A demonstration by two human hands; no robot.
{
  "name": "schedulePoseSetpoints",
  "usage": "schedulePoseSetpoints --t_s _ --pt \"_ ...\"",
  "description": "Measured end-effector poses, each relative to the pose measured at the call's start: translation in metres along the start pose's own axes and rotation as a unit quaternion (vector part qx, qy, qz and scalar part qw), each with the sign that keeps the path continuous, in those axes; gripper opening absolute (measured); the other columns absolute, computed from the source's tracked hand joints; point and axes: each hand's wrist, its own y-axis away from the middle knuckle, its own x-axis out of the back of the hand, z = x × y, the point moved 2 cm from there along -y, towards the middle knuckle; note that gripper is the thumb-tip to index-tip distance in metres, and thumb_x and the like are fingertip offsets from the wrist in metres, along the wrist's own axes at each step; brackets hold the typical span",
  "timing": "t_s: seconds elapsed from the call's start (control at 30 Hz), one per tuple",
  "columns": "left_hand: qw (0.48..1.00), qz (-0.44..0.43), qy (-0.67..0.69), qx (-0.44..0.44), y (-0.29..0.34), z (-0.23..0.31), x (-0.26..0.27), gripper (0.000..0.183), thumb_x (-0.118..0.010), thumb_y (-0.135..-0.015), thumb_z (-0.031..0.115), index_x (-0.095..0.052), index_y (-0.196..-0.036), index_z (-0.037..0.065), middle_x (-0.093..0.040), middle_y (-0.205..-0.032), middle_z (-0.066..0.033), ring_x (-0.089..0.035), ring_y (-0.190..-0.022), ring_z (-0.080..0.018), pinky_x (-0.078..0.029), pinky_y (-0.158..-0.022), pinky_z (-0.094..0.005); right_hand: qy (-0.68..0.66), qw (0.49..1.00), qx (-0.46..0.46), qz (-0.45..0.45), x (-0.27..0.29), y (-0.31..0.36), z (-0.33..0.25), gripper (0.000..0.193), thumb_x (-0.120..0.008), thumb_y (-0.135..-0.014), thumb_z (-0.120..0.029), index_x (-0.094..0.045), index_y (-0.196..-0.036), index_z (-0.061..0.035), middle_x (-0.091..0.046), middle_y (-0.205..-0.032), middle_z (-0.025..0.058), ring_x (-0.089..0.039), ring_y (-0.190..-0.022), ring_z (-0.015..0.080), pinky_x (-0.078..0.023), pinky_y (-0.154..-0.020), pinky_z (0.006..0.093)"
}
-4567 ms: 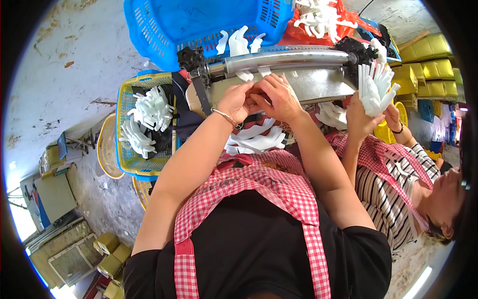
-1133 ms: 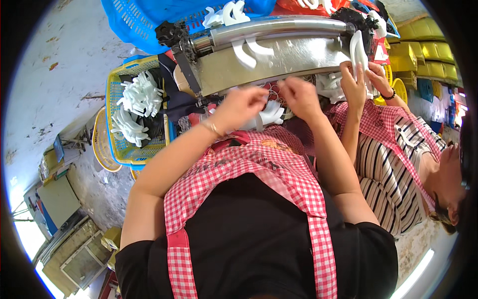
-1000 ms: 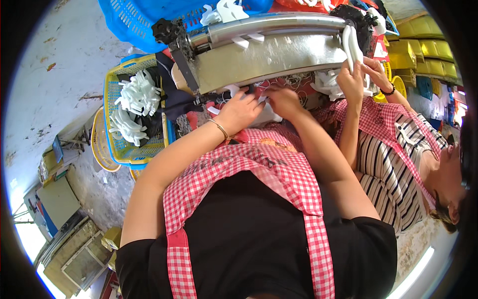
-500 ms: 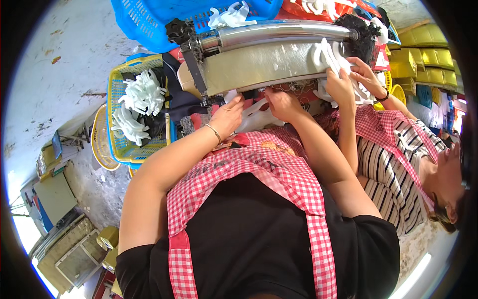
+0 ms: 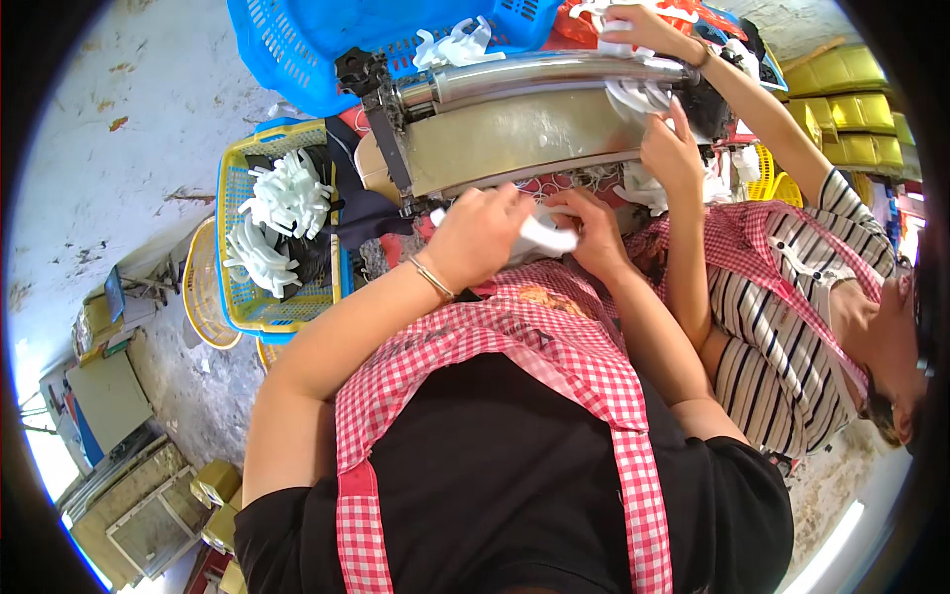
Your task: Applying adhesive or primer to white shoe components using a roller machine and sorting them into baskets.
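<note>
In front of my apron, low before a metal machine, my left hand is closed, its fingertips on a white, curved, hooked piece that looks like plastic. On that piece's other side, my right hand has its fingers bent around the edge. The left hand is slightly blurred. Above both hands the machine shows a slanted metal plate and a shiny roller. More white pieces lie in my lap behind the held one, partly hidden.
A yellow-and-blue basket with white pieces stands at left. A blue crate sits behind the machine. At right, a co-worker's hand is by the plate's end, holding white pieces; the other hand reaches over the roller.
Both my hands have drawn nearer each other, and a white curved piece now shows between them. The co-worker's far hand has moved up over the roller with a white piece.
</note>
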Motion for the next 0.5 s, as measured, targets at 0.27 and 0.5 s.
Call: schedulePoseSetpoints --t_s 0.27,0.5 --pt "0.817 -0.076 0.503 0.271 -0.025 -0.041 0.028 0.035 -0.056 -0.101 0.028 -0.062 -0.121 0.001 -0.069 -0.107 -0.0096 -0.064 -0.089 -0.0171 -0.052 -0.083 -0.0333 -0.078 0.994 0.073 0.020 0.047 -0.057 -0.059 0.030 -0.059 -0.089 0.003 -0.057 -0.118 -0.0032 -0.063 -0.097 0.0114 -0.063 -0.083 0.0189 -0.050 -0.072 0.0286" --pt "0.602 -0.045 0.704 0.373 -0.026 -0.037 0.000 0.027 -0.057 -0.098 0.016 -0.058 -0.118 -0.003 -0.068 -0.106 -0.0142 -0.068 -0.093 -0.0228 -0.056 -0.085 -0.0366 0.096 0.986 0.134 -0.023 0.040 -0.135 -0.066 0.036 -0.066 -0.087 -0.006 -0.054 -0.121 -0.0076 -0.065 -0.107 0.0103 -0.061 -0.100 0.0280 -0.050 -0.085 0.0381"
